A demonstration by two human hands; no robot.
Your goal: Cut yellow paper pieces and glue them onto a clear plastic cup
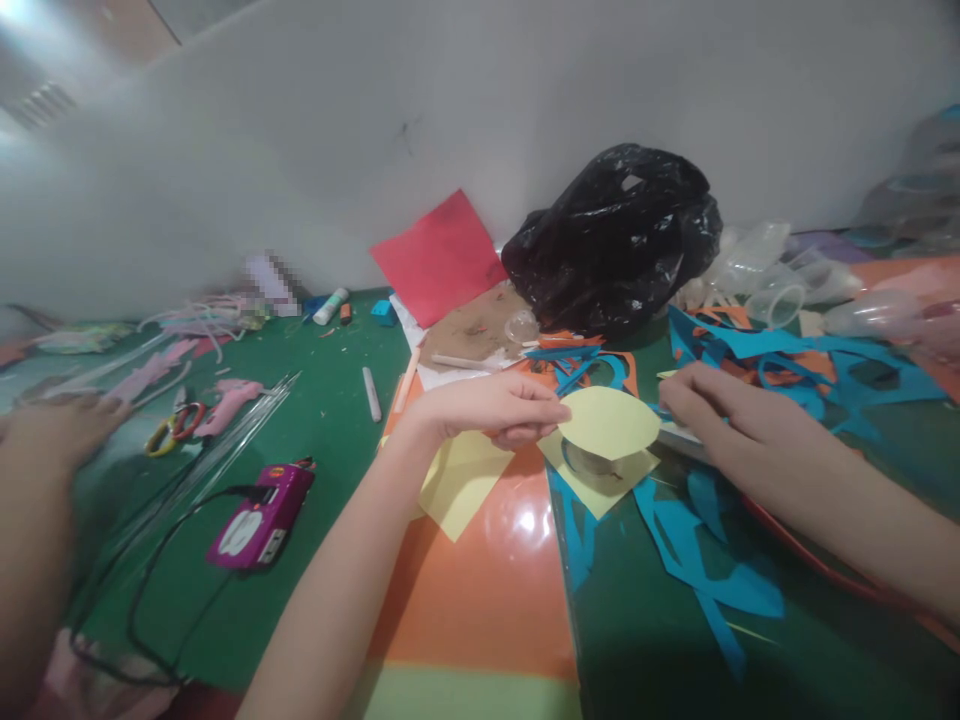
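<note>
My left hand (491, 407) pinches the left edge of a pale yellow paper shape (609, 422), rounded and pointed at the right, held just above the table. Under it lies a small metal roll or tin (592, 462) on a yellow paper offcut (600, 487). Another yellow sheet (459, 482) lies beneath my left wrist on a glossy orange sheet (487, 580). My right hand (716, 415) rests knuckles-up to the right of the shape, fingers curled down on blue paper scraps (701, 560); what its fingertips hold is hidden.
A black plastic bag (611, 240) and a red sheet (439, 258) stand against the wall. Clear plastic cups (776, 285) sit at the right. On the green mat (315, 430) lie a magenta device with a cable (262, 515), a pink glue gun (225, 402), sticks. Another person's hand (56, 425) rests far left.
</note>
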